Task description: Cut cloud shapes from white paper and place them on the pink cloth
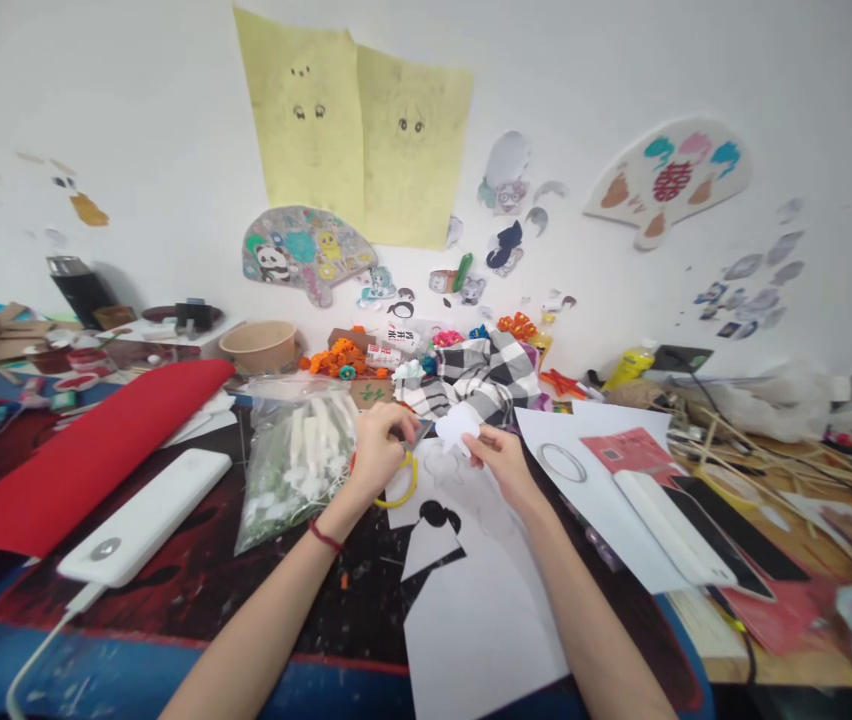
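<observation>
Between the thumb and fingers of my right hand (501, 460) is a small white paper cutout (459, 428) with a wavy outline, held up above the table. My left hand (381, 445), a red cord at its wrist, is closed in a pinch just left of the cutout. A thin grey-blue pointed piece (423, 432) shows by its fingertips; what the fingers grip is hidden. Below that hand a yellow loop (414, 482) shows, partly covered. White paper sheets (482, 620) lie under my forearms, one with faint pencil drawing, beside a cut paper scrap (430, 545) with black round shapes.
Left of my hands lie a clear plastic bag (268, 500) of white and green pieces, a white power bank (145, 515) on a cable, and a red sheet (96, 450). A checkered cloth (471, 375) is behind. To the right are papers, a silver ring (562, 462) and a white case (673, 525).
</observation>
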A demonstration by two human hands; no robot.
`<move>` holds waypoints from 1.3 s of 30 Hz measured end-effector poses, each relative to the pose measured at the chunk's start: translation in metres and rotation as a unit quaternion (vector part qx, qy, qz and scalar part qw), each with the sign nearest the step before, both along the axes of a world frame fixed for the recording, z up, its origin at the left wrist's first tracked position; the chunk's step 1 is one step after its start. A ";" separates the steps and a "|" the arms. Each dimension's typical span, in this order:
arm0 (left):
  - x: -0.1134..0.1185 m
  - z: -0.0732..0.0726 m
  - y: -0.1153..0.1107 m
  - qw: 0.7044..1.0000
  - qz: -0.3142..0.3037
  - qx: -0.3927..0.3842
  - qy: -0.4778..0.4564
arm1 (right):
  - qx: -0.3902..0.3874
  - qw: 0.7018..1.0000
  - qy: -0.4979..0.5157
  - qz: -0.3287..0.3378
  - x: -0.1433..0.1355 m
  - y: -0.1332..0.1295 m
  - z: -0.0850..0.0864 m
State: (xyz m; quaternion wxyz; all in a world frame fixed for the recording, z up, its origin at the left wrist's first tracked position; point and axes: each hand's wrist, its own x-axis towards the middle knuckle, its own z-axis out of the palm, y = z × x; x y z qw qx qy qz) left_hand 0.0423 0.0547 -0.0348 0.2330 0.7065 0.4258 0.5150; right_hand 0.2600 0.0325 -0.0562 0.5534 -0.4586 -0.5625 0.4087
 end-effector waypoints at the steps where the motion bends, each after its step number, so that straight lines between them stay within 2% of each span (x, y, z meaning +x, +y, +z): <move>1: 0.000 0.000 -0.001 1.000 -0.001 -0.001 0.013 | -0.002 1.000 0.006 0.002 0.000 0.001 -0.001; 7: 0.009 -0.003 -0.006 0.994 0.028 -0.016 0.109 | -0.001 0.996 0.077 0.038 -0.008 -0.005 0.005; 13: 0.016 -0.006 -0.016 0.972 0.094 -0.029 0.214 | -0.048 0.974 0.121 0.185 -0.031 -0.029 0.010; 15: 0.016 -0.006 -0.019 0.964 0.102 -0.027 0.244 | -0.066 0.968 0.124 0.206 -0.037 -0.029 0.007; 20: 0.016 -0.002 -0.022 0.957 0.120 -0.015 0.263 | -0.034 0.972 0.196 0.126 -0.036 -0.017 0.008; 22: 0.017 -0.002 -0.020 0.959 0.120 -0.015 0.255 | -0.034 0.971 0.202 0.121 -0.034 -0.017 0.010; 26: 0.018 -0.003 -0.016 0.969 0.082 -0.007 0.231 | -0.075 0.974 0.153 0.149 -0.036 -0.024 0.006; 32: 0.023 -0.001 -0.019 0.986 0.016 0.007 0.164 | -0.043 0.991 0.123 0.020 -0.031 -0.012 -0.004; 34: 0.024 0.000 -0.020 0.989 0.006 0.006 0.150 | -0.032 0.994 0.103 0.002 -0.028 -0.011 -0.003; 39: 0.024 -0.005 -0.019 0.987 0.033 0.003 0.157 | -0.002 0.998 0.052 -0.019 -0.032 -0.015 -0.001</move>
